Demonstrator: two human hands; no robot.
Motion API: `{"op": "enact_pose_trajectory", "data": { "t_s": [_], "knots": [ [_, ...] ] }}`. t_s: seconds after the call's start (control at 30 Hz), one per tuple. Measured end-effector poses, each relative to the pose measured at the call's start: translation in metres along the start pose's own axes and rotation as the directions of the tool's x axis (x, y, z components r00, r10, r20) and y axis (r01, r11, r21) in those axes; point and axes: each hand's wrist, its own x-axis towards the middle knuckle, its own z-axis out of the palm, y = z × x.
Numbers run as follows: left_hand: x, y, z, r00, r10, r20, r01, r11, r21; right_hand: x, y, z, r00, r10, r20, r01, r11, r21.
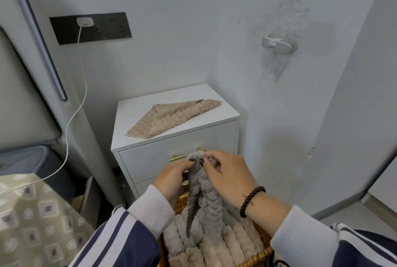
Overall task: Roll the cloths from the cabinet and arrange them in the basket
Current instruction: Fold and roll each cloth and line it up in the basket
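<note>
Two hands, the left hand [171,177] and the right hand [228,177], are clamped by their fingers [207,156] on the top end of a grey cloth [204,198], whose long axis hangs downward into the basket [256,255], equally near both.

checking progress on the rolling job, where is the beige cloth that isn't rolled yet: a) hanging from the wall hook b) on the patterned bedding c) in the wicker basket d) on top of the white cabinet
d: the unrolled beige cloth lies flat on top of the white cabinet, while both hands hold up a grey cloth over the basket of rolled cloths.
</note>
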Motion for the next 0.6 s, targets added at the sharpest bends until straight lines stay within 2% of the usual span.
{"op": "enact_pose_trajectory", "data": {
  "t_s": [0.1,0.17,0.27,0.33,0.5,0.6],
  "knots": [
    [0.003,0.002,-0.001,0.999,0.036,-0.032,-0.035,0.999,0.027,0.009,0.007,-0.003,0.996,0.058,-0.067,-0.054,0.997,0.052],
    [0.006,0.006,-0.008,0.989,0.096,-0.114,-0.092,0.995,0.035,0.022,0.016,-0.014,0.977,0.136,-0.165,-0.122,0.988,0.096],
    [0.011,0.016,-0.024,0.934,0.224,-0.278,-0.198,0.973,0.116,0.042,0.033,-0.035,0.918,0.259,-0.300,-0.213,0.961,0.179],
    [0.012,0.020,-0.034,0.899,0.263,-0.351,-0.228,0.964,0.137,0.048,0.041,-0.043,0.891,0.288,-0.351,-0.232,0.953,0.194],
    [0.024,0.022,-0.056,0.838,0.289,-0.463,-0.164,0.942,0.292,0.056,0.054,-0.048,0.887,0.263,-0.380,-0.225,0.964,0.142],
    [0.027,0.020,-0.062,0.841,0.279,-0.464,-0.122,0.933,0.340,0.058,0.060,-0.045,0.897,0.282,-0.340,-0.275,0.959,0.072]
  ]
}}
